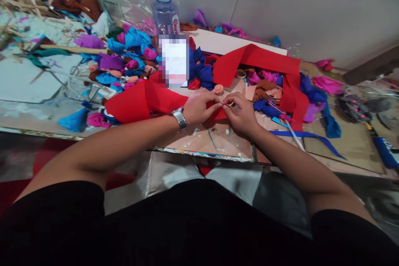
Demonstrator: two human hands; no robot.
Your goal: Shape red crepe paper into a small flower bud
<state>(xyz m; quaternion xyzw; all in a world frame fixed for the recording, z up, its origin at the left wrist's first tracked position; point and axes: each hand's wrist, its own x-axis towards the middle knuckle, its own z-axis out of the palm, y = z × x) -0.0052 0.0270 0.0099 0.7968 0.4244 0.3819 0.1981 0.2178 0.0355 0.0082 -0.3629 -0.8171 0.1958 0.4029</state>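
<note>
Left hand and right hand pinched closed, fingertips meeting on a tiny piece above the counter, its direction unclear, red paper by the left hand, lengthwise left to right.

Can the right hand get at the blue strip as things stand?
Probably yes: the blue strip lies close by, largely uncovered. The right hand would likely have to let go of the small piece it pinches with the left hand first.
</note>
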